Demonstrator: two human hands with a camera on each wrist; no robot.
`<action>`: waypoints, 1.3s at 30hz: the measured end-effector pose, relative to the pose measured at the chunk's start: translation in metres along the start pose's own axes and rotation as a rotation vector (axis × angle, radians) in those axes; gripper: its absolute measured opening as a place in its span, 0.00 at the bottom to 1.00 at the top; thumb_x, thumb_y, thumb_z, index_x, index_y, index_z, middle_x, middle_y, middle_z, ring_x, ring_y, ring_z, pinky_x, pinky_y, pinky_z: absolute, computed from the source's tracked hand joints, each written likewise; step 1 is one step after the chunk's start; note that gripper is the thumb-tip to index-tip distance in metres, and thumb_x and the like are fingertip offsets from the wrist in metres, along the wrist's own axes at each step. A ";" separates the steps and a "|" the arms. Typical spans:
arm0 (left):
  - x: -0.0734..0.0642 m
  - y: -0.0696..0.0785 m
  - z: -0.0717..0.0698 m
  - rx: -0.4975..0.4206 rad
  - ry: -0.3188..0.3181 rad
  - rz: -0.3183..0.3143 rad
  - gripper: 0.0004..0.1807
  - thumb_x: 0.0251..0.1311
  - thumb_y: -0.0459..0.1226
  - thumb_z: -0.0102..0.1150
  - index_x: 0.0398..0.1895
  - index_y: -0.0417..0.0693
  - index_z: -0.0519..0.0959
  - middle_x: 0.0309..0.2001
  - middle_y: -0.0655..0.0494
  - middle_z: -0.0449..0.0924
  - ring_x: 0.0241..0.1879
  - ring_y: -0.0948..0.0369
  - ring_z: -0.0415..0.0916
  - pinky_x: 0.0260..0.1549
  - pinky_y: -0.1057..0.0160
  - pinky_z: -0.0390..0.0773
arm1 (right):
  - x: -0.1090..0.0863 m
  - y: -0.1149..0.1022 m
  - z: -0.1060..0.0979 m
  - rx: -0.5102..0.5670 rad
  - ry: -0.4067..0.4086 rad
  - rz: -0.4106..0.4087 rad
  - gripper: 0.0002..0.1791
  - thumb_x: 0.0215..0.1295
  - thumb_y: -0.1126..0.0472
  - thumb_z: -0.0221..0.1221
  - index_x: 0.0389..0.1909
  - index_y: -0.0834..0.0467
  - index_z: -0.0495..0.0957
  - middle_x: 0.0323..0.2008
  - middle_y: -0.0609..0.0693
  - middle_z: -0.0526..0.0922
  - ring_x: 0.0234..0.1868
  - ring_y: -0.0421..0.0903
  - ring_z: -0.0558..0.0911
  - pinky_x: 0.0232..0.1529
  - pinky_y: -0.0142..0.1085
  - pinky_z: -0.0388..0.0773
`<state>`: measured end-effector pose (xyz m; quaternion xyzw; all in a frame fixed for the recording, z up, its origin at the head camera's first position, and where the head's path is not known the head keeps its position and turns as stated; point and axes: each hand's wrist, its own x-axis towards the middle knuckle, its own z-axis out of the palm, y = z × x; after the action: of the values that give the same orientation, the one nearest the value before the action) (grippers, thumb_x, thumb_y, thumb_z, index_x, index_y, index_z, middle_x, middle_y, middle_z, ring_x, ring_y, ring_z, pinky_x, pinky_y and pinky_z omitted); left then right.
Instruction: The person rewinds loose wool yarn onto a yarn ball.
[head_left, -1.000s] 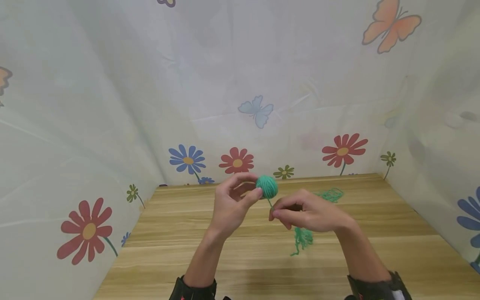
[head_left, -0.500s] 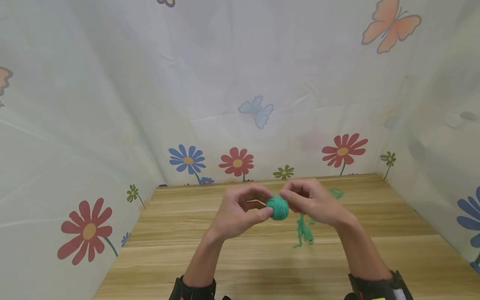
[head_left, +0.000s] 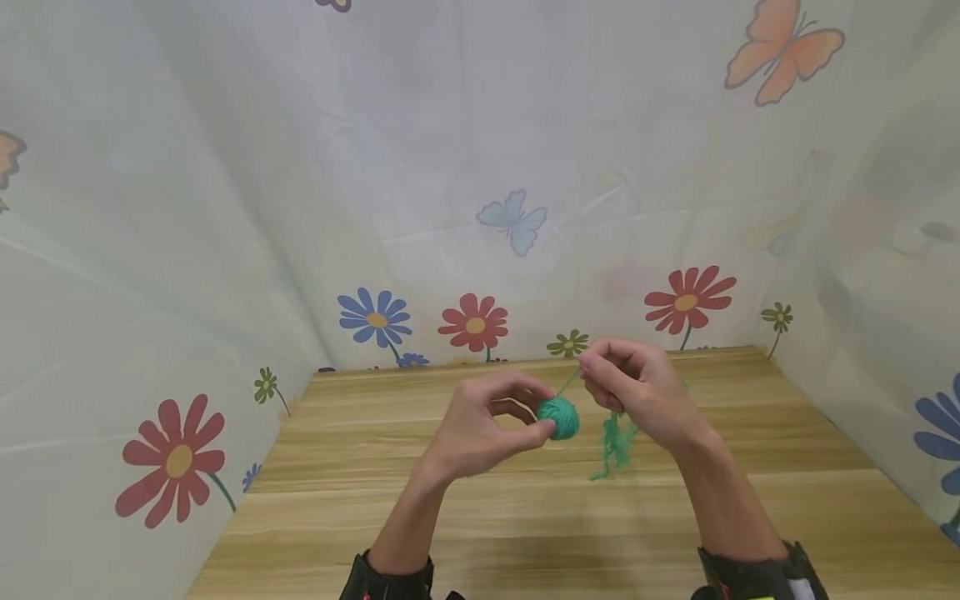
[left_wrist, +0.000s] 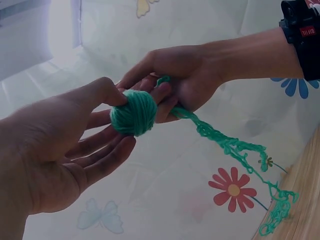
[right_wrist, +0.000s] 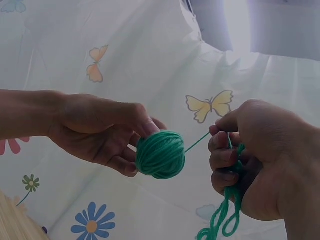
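A small green yarn ball [head_left: 558,417] [left_wrist: 133,112] [right_wrist: 160,154] is held above the wooden table [head_left: 480,517] between the thumb and fingertips of my left hand [head_left: 487,421] [left_wrist: 75,145]. My right hand [head_left: 633,392] [right_wrist: 250,155] is just right of the ball and a little higher. It pinches a taut strand [head_left: 567,383] [right_wrist: 197,142] that runs from the ball. A loose tangle of the same green yarn [head_left: 615,446] [left_wrist: 240,155] hangs from the right hand toward the table.
Pale curtains printed with flowers and butterflies [head_left: 480,208] close in the table on the left, back and right. Black wrist straps [head_left: 390,579] show at the bottom edge. The table's near edge is out of view.
The ball came down from higher up to in front of my left hand. My right hand rose from below the ball to above and right of it, drawing the strand taut.
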<state>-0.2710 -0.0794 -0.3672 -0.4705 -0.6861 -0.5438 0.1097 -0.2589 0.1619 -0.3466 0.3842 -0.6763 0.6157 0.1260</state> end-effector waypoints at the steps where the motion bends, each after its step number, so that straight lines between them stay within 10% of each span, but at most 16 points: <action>1: 0.000 0.000 0.000 0.013 0.014 -0.007 0.15 0.57 0.30 0.72 0.48 0.41 0.85 0.42 0.53 0.87 0.36 0.61 0.85 0.38 0.60 0.90 | 0.000 0.000 0.000 0.007 -0.002 -0.017 0.11 0.78 0.72 0.51 0.34 0.63 0.77 0.18 0.50 0.67 0.17 0.45 0.65 0.13 0.42 0.57; 27: 0.006 0.026 0.002 0.059 0.388 -0.129 0.14 0.61 0.29 0.69 0.49 0.34 0.83 0.44 0.43 0.86 0.40 0.55 0.86 0.42 0.56 0.89 | 0.000 -0.003 0.007 -0.027 -0.454 -0.251 0.22 0.62 0.87 0.52 0.42 0.61 0.84 0.18 0.50 0.74 0.16 0.38 0.68 0.10 0.30 0.66; 39: 0.003 0.007 -0.005 -0.200 0.321 -0.107 0.14 0.64 0.27 0.65 0.53 0.34 0.82 0.48 0.42 0.83 0.45 0.41 0.82 0.46 0.52 0.88 | 0.001 0.002 0.009 -0.231 -0.505 -0.043 0.14 0.75 0.73 0.54 0.40 0.53 0.85 0.21 0.47 0.78 0.18 0.36 0.67 0.18 0.24 0.66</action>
<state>-0.2695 -0.0823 -0.3591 -0.3492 -0.6265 -0.6823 0.1413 -0.2582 0.1530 -0.3490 0.5229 -0.7437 0.4164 0.0093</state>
